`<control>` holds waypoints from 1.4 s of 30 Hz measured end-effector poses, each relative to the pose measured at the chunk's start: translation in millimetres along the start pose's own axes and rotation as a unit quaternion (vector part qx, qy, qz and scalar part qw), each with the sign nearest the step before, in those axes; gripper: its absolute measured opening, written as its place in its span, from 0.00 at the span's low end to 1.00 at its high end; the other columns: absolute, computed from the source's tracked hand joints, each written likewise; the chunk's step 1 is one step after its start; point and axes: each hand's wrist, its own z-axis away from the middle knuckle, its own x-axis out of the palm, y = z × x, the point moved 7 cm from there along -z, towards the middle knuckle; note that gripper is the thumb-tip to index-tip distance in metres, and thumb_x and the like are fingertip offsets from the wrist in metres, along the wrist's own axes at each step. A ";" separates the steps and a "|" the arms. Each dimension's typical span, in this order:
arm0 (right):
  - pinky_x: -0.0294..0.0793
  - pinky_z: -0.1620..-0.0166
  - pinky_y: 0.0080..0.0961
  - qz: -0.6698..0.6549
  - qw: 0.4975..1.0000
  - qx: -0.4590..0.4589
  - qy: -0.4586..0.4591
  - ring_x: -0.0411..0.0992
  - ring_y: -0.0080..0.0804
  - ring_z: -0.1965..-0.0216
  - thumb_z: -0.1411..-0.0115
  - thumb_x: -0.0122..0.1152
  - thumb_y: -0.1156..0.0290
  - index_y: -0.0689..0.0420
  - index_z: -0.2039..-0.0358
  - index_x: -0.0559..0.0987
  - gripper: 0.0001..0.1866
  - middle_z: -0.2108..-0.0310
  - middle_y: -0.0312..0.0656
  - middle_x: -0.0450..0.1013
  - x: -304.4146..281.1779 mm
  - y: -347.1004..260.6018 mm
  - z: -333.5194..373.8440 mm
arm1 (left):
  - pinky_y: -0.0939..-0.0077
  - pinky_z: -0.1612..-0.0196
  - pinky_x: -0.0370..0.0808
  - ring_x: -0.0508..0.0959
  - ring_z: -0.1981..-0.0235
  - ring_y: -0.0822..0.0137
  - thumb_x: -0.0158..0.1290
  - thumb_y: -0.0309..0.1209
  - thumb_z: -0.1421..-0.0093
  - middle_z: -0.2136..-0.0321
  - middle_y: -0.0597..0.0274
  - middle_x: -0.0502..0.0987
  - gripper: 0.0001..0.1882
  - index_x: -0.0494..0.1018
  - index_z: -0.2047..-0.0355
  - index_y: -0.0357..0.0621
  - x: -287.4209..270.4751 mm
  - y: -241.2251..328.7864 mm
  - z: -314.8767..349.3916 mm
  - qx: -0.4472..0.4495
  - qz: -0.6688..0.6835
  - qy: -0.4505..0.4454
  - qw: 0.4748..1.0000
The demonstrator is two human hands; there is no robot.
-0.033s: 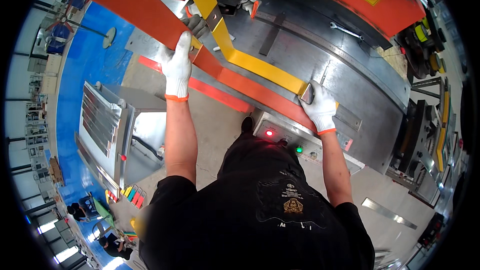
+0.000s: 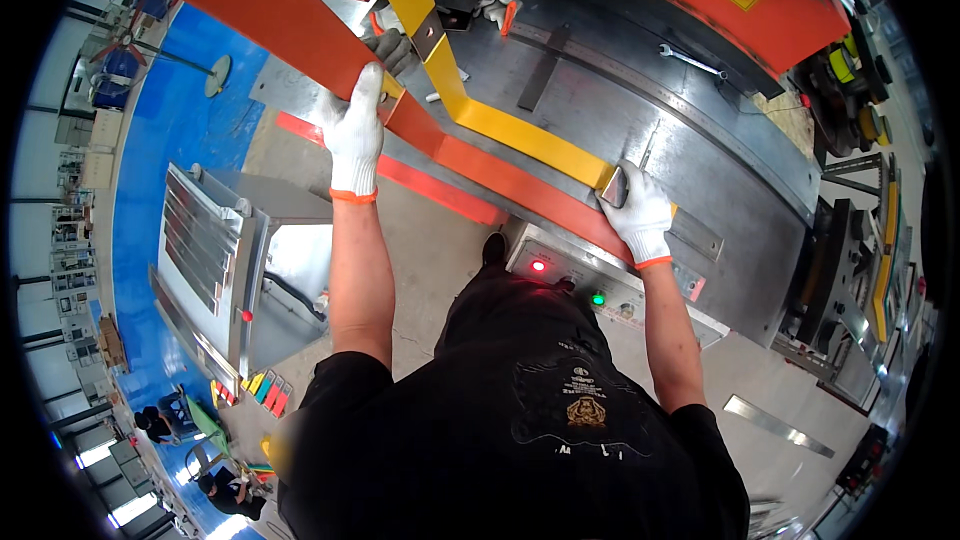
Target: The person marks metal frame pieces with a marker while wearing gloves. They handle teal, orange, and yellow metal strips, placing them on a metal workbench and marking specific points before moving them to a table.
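A long orange-red bent metal strip (image 2: 520,183) runs from the upper left down to the right, above the edge of a grey steel machine bed (image 2: 730,190). Beside it lies a yellow bent metal strip (image 2: 530,143) with a hole near its bend. My left hand (image 2: 355,140), in a white knit glove, is closed round the orange-red strip near its bend, thumb on top; its other fingers are partly hidden. The gloved right hand (image 2: 640,215) grips the near ends of both strips, its thumb against the yellow one's end.
A panel with red and green lights (image 2: 598,298) sits under the bed's edge. On the bed lie a wrench (image 2: 692,61) and spare gloves (image 2: 497,8). An orange machine body (image 2: 700,0) stands behind. To the left is a metal cabinet (image 2: 290,270); two people sit far off.
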 end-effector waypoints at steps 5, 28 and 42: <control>0.77 0.56 0.44 -0.001 1.000 -0.009 0.002 0.77 0.49 0.60 0.55 0.75 0.54 0.47 0.46 0.73 0.35 0.62 0.47 0.77 2.1 -1.5 -0.8 | 0.47 0.38 0.72 0.75 0.43 0.41 0.49 0.22 0.33 0.47 0.35 0.74 0.17 0.66 0.46 0.27 -21.3 -9.0 -3.8 0.020 -0.066 0.016 0.997; 0.77 0.54 0.43 0.026 1.000 0.003 -0.002 0.78 0.47 0.58 0.53 0.73 0.51 0.47 0.44 0.74 0.36 0.58 0.49 0.77 -10.2 -8.4 7.1 | 0.75 0.52 0.75 0.76 0.56 0.73 0.58 0.27 0.35 0.56 0.65 0.77 0.16 0.73 0.47 0.38 -32.3 -10.1 8.0 -0.002 -0.117 0.093 0.989; 0.77 0.56 0.44 0.023 1.000 -0.002 -0.014 0.77 0.49 0.61 0.52 0.71 0.51 0.48 0.47 0.74 0.33 0.63 0.50 0.77 -17.7 -7.2 2.6 | 0.78 0.57 0.74 0.76 0.62 0.75 0.54 0.28 0.32 0.61 0.65 0.78 0.10 0.74 0.53 0.37 -26.4 -11.7 8.5 0.009 -0.105 0.065 0.992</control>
